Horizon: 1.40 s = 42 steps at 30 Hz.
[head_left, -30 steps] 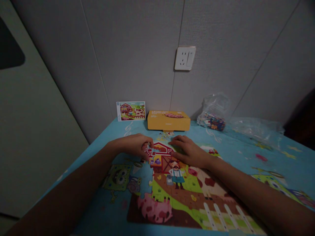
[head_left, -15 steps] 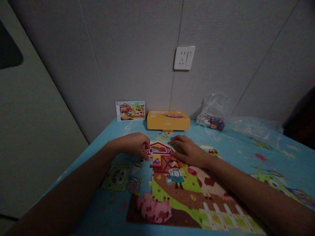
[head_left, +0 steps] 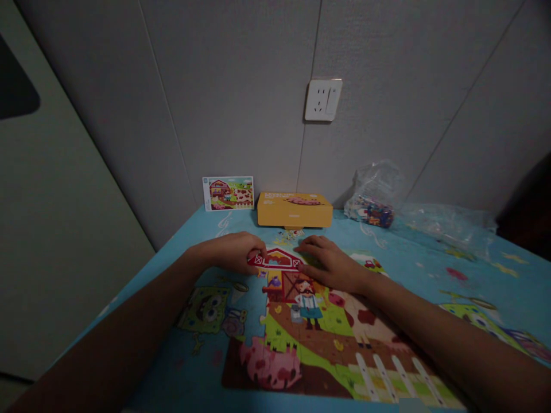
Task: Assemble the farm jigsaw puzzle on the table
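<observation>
A partly assembled farm jigsaw puzzle point(head_left: 301, 344) lies on the blue tablecloth, with a farmer, a red barn, a cow and a pig on it. At the barn roof's left end, my left hand point(head_left: 241, 251) has its fingers bent and pressed together on a puzzle piece point(head_left: 258, 261) with a red and white edge. The hand covers part of that piece, which touches or overlaps the roof. My right hand point(head_left: 325, 261) rests with fingers stretched out on the puzzle, right of the roof. Along the left, the puzzle's edge is uneven, with bare cloth beside it.
Behind the hands stand a picture card point(head_left: 230, 194) of the same farm scene and a yellow box point(head_left: 295, 211). Small loose bits lie before the box. A clear plastic bag point(head_left: 372, 198) with colourful contents and a crumpled clear wrapper point(head_left: 451, 226) are at the back right.
My left hand has shifted slightly right and up, bringing the piece in line with the red roof edge. My right hand has stayed in place.
</observation>
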### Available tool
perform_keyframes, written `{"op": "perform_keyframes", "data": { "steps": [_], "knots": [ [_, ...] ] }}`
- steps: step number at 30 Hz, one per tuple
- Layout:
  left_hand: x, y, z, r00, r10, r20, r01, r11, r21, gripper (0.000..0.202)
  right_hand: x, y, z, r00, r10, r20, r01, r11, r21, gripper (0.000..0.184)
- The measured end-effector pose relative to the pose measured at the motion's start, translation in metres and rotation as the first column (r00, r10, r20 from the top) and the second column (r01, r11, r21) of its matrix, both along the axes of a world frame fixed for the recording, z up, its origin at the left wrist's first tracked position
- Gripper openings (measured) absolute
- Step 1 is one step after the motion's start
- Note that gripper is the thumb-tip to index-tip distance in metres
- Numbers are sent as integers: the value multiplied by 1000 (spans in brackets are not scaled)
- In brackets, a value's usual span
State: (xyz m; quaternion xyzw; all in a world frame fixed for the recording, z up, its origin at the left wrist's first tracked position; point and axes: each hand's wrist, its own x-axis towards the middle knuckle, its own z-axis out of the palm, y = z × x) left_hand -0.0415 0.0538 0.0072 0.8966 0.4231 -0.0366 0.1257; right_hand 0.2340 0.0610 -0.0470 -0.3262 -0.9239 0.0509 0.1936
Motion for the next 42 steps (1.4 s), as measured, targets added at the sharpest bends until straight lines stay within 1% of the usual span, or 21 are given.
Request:
{"op": "perform_keyframes", "data": {
  "steps": [2, 7, 11, 15, 19, 22, 25, 29, 30, 32, 34, 35, 37, 40, 42],
  "knots": [
    [-1, 1, -1, 1000, 9, -10, -9, 1000, -21, 39, 0, 0, -1, 1000, -6, 3, 6, 1000, 1, 40],
    [-3, 3, -2, 1000, 23, -16, -23, 1000, 11, 36, 0, 1, -1, 1000, -9, -4, 9, 1000, -6, 39],
    [-3, 4, -2, 1000, 17, -10, -17, 1000, -1, 32, 0, 1, 0, 1000, -12, 2, 12, 1000, -15, 40],
    [-4, 4, -2, 1000, -17, 26, 18, 1000, -21, 29, 0, 1, -1, 1000, -11, 10, 11, 1000, -13, 41],
    [-5, 5, -2, 995, -82, 60, 84, 996, -34, 22, 1, 1, -1, 1000, -4, -1, 4, 1000, -2, 40],
    [-4, 6, -3, 994, -86, 68, 89, 995, -44, 20, 0, 1, -1, 1000, -7, 3, 7, 1000, -4, 40],
    [-5, 10, -7, 995, -55, 80, 63, 993, -103, 23, 1, 1, -1, 1000, -16, 13, 16, 1000, -8, 40],
    [-13, 16, -13, 985, 44, 169, 7, 958, -287, 32, 1, 2, -2, 1000, -15, 15, 15, 1000, -6, 41],
    [-15, 18, -13, 982, 57, 182, 1, 952, -305, 35, 1, 2, -2, 1000, -14, 19, 14, 1000, -8, 41],
    [-21, 19, -12, 975, 81, 206, -25, 964, -265, 45, 1, 2, -1, 1000, -13, 25, 13, 1000, -12, 40],
    [-25, 20, -11, 962, 121, 246, -80, 982, -171, 52, 1, 1, 0, 999, -13, 31, 13, 1000, -11, 40],
    [-26, 21, -11, 953, 142, 267, -107, 984, -139, 52, 1, 1, 1, 999, -12, 35, 13, 1000, -10, 40],
    [-28, 22, -13, 946, 172, 275, -137, 980, -141, 46, 0, 1, 1, 999, -12, 40, 12, 1000, -8, 40],
    [-28, 26, -18, 954, 185, 234, -140, 971, -195, 38, 0, 0, 1, 1000, -11, 28, 11, 1000, -8, 42],
    [-28, 27, -19, 959, 184, 217, -141, 970, -198, 37, 0, 0, 0, 1000, -10, 16, 10, 1000, -5, 41]
  ]
}}
